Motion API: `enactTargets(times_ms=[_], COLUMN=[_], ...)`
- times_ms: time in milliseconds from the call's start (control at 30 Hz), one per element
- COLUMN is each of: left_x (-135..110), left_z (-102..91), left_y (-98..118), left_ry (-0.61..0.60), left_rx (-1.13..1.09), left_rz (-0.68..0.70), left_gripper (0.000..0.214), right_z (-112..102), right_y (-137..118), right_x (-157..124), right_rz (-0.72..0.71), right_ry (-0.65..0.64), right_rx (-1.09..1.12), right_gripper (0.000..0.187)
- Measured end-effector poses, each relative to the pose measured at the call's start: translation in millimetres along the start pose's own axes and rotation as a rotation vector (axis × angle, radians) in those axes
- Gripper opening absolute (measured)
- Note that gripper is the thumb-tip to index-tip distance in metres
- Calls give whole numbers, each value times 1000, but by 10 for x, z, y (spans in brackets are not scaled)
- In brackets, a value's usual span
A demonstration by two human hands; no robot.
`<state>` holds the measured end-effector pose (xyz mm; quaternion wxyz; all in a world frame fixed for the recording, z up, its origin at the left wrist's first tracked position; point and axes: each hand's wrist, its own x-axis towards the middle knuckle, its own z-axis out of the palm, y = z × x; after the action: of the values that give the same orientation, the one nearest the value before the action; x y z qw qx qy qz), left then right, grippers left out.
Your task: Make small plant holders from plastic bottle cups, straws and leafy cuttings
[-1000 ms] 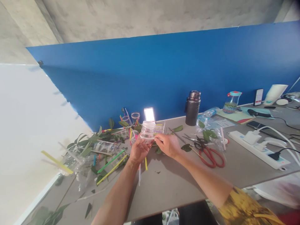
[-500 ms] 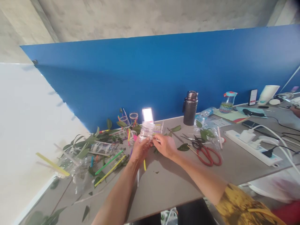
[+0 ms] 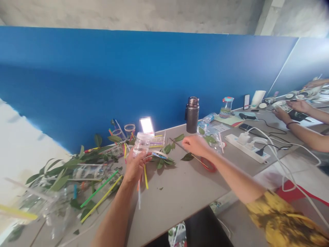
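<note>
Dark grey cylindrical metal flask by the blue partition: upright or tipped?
Upright: the flask stands base-down on the grey tabletop, its dark shiny cap uppermost.

The gray counter point(image 3: 169, 195) supports an upright dark flask point(image 3: 192, 116) at the rear. A white power strip point(image 3: 235, 143) lies to its right; leaves point(image 3: 60, 183), clear plastic items point(image 3: 88, 170) and colored straws point(image 3: 101, 199) occupy the left side.

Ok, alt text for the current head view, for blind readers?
A person's left hand holds a clear plastic container over a grey table; the right hand is beside partly hidden red scissor handles. Straws and leaves lie on the left; a flask, power strip and another person's hands are to the right.
</note>
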<state>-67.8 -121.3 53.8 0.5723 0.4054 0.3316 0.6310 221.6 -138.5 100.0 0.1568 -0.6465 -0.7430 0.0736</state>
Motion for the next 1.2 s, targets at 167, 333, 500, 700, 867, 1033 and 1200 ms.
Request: enactTargets(times_ms=[167,333,500,700,867,1033,1200], left_x=[-28,-14,-1,-9,-52,-101,-156], left_z=[47,-11,-87,-75,-29,-14,25], left_y=[11,-2,-14,4,37,69,109], left_ry=[-33,-46,-19,15,-87,-78,-84], left_rx=[-25,-79,-137,-133,-37,146,216], left_rz=[-10,-18,-84,-121,16,184,273], left_gripper=[65,55,50,53,60,70,70], right_z=[-117,11,45,-7,-295,-564,-721], right_y=[565,687,782,917,709,160,-380], right_x=[-3,45,67,128,73,-27,-53], right_rz=[141,126,106,100,23,-222,-407], right_ry=[-240,-294,-302,-327,-184,-107,-78], right_rx=[-375,-385,-362,-357,-262,-145,-313], right_gripper=[18,26,33,16,28,41,21])
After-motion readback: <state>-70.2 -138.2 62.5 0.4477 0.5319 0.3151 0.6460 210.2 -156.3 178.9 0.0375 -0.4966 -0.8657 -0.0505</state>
